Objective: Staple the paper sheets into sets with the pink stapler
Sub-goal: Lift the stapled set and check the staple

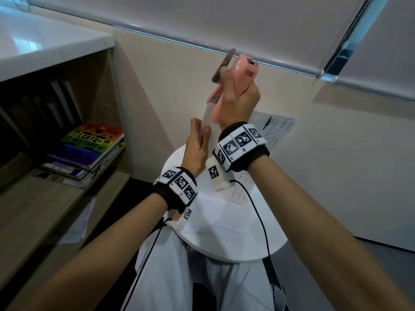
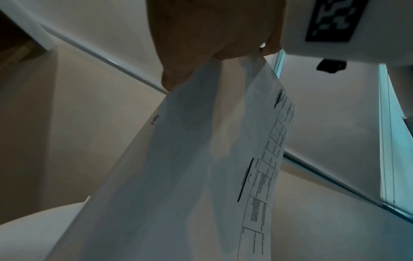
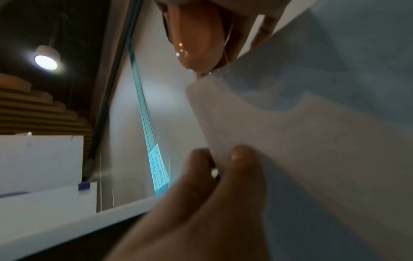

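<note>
My right hand (image 1: 235, 90) grips the pink stapler (image 1: 243, 71), raised in front of the wall with its mouth pointing down towards me. A set of white printed paper sheets (image 1: 207, 116) is held upright, and its top corner lies at the stapler's mouth (image 3: 196, 40). My left hand (image 1: 201, 131) pinches the sheets just below the stapler. The sheets (image 2: 178, 176) hang down from my fingers (image 2: 176, 77) in the left wrist view. In the right wrist view my left hand's fingertips (image 3: 242, 157) press on the paper (image 3: 312, 150).
A round white table (image 1: 247, 248) stands below my hands, with more paper sheets (image 1: 215, 218) on it. A wooden bookshelf (image 1: 56, 198) on the left holds stacked books (image 1: 89, 144) and loose sheets (image 1: 78, 223). A wall and a roller blind (image 1: 247, 23) stand behind.
</note>
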